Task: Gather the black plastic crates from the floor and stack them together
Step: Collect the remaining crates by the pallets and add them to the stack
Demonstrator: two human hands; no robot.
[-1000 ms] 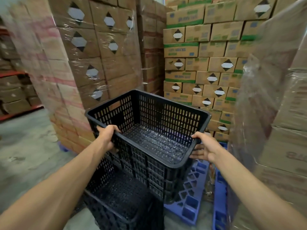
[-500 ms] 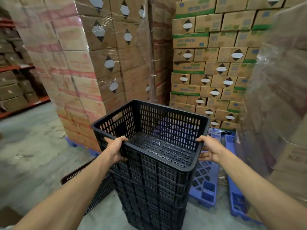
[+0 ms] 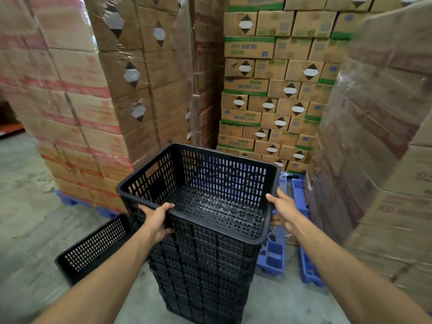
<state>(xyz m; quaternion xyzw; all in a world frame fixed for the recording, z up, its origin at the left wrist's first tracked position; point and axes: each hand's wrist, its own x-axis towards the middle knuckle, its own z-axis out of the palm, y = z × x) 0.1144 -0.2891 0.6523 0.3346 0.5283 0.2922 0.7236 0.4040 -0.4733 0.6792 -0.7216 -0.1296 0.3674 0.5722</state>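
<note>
Head view: a person steadies the top black crate point(image 3: 210, 197) on a tall stack of crates point(image 3: 201, 277) standing on the warehouse floor point(image 3: 28, 225) — another crate point(image 3: 93, 246) lies just beside it, left. The tower could tip toward the blue pallet point(image 3: 273, 253) if the top crate sits crooked or is pushed. Left hand point(image 3: 159, 220) is clamped on the near rim; right hand point(image 3: 282, 209) grips the right rim, both arms outstretched.
</note>
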